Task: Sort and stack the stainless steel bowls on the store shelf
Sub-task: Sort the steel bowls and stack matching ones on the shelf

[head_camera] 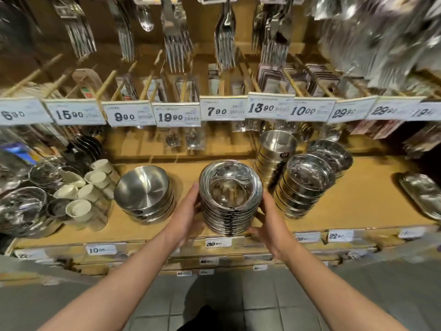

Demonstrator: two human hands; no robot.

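A tall stack of shiny wide-rimmed steel bowls [230, 197] stands near the front middle of the wooden shelf [353, 206]. My left hand [188, 213] holds its left side and my right hand [272, 223] cups its right side, fingers curled round the lower bowls. A shorter stack of brushed steel bowls [144, 194] sits to the left. To the right stand a stack of small steel dishes [305, 187], a second such stack [331, 154] behind it, and a column of straight-walled steel cups [274, 154].
White ceramic cups [86, 194] and glass-wrapped bowls [21, 206] crowd the left end. A steel tray [422, 194] lies at the far right. Price tags [176, 114] line the upper shelf edge, with packed forks [176, 41] hanging above. Bare shelf lies between the stacks.
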